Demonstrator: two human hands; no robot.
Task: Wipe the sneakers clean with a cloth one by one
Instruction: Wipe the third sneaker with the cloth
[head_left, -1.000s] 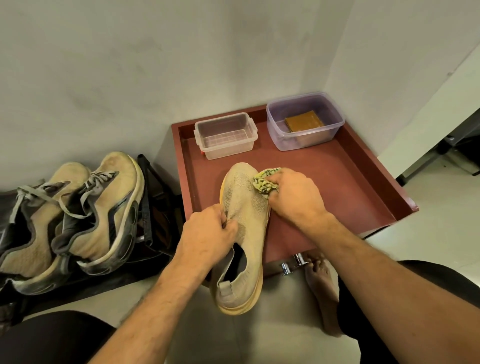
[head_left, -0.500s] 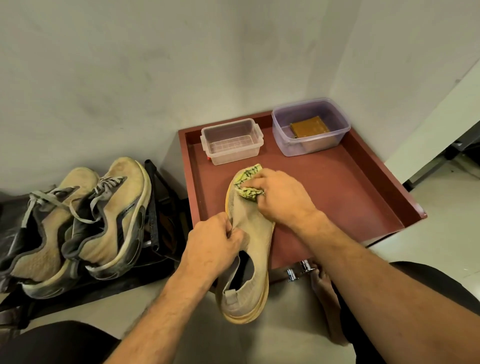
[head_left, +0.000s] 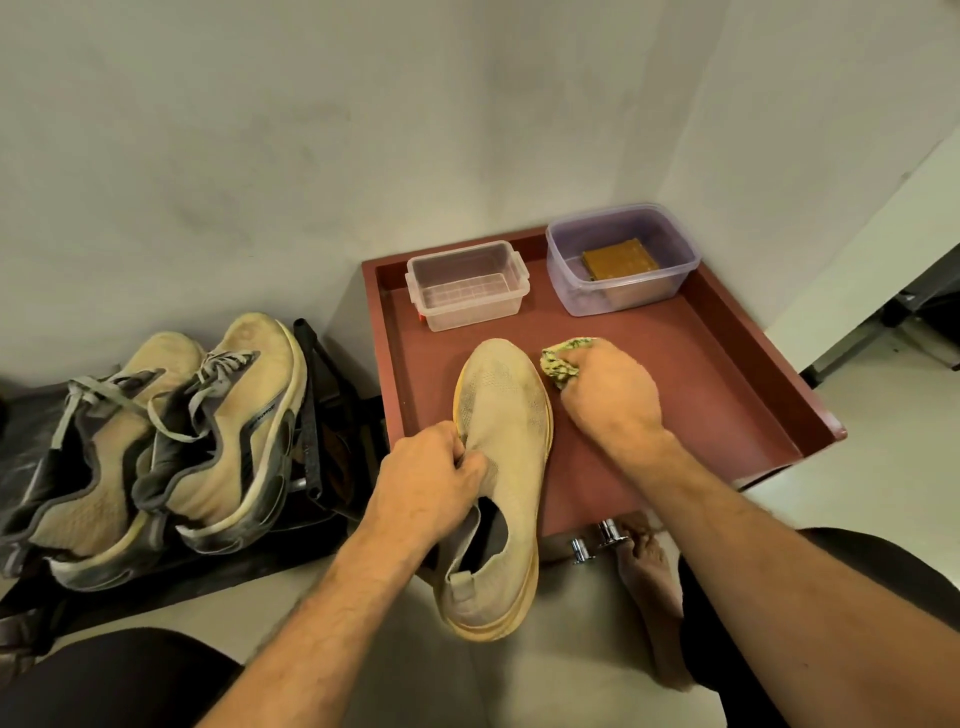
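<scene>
Sneaker (head_left: 506, 441) side hidden behind left hand (head_left: 423, 480)

Wearing no sleeves, both forearms bare and hairy down to left hand (head_left: 431, 478) and right hand (head_left: 610, 395). Wearing dark black trousers (head_left: 779, 597) over both knees. Going barefoot, bare foot (head_left: 652, 587) showing.

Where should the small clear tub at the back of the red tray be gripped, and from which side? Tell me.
Probably best taken from above, fingers over one long wall of the clear tub: it stands upright and open, with nothing visible inside, so its rim is free. The near side is handiest; the tray wall runs close behind it, and its small end handles also offer a hold.
</scene>
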